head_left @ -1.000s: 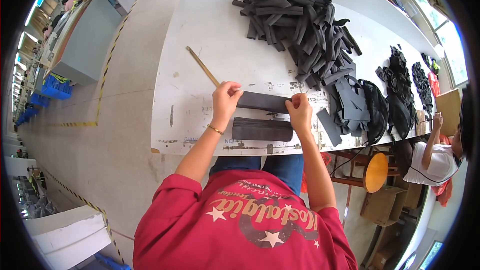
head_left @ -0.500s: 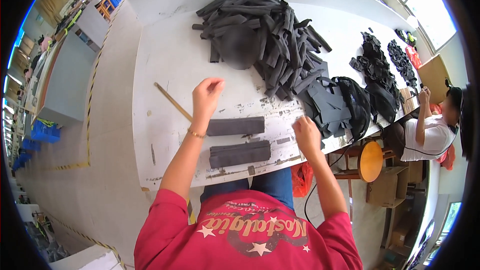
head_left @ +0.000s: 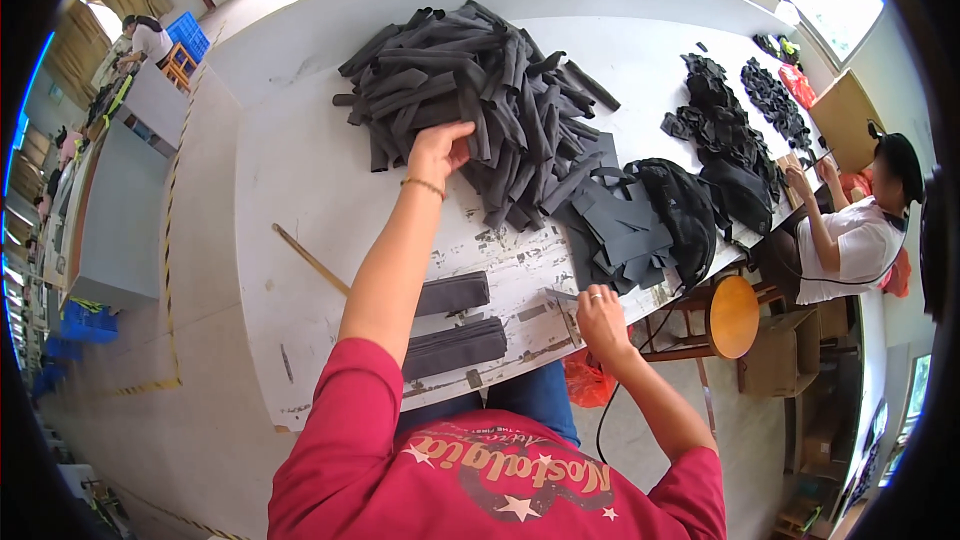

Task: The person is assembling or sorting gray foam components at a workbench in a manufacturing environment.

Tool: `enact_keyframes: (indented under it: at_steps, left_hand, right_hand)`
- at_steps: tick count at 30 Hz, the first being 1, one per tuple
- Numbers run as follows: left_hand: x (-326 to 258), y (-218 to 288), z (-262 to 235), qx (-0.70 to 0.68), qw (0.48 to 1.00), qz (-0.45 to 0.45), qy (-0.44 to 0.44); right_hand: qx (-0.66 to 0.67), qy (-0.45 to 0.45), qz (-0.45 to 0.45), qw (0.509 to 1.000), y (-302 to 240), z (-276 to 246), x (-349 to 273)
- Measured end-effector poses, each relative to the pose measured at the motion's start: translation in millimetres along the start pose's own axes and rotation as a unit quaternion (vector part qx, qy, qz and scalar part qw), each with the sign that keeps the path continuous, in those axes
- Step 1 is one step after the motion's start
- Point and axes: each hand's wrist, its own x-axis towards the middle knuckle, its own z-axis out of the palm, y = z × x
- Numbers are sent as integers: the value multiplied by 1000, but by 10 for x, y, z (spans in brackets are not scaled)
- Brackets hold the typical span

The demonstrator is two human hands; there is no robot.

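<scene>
- Now, nearest the body at about 6 o'clock, two neat stacks of dark strips (head_left: 455,335) lie side by side on the white table (head_left: 300,200); both hands have come off them since a second ago, when they were pressing the stacks square.
- Just right of the stacks, at roughly 5 o'clock, the right hand (head_left: 598,312) rests near the table edge with its fingers curled loosely; whether it pinches anything I cannot tell.
- A thin wooden stick (head_left: 311,260) lies at 9 o'clock of the stacks, untouched.
- Farther out, toward 12 o'clock, the left hand (head_left: 438,150) has stretched forward and its fingers close over the near edge of the big loose heap of dark strips (head_left: 470,90).
- That reach suggests the squared stacks are finished and a fresh handful is being gathered.
- Beyond, at 2 o'clock, a pile of flat cut pieces (head_left: 620,225) and black bags (head_left: 700,205) sit apart; a seated co-worker (head_left: 850,230) works at the far right.
</scene>
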Motion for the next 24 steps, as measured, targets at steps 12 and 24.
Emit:
enact_keyframes:
  at_steps: [12, 24]
  left_hand:
    - [-1613, -424, 144, -155, 985, 62, -37]
    - [-2263, -770, 458, -178, 964, 197, -19]
  right_hand:
    - [419, 105, 52, 900, -305, -744, 166]
    - [591, 216, 29, 777, -1272, -1037, 306]
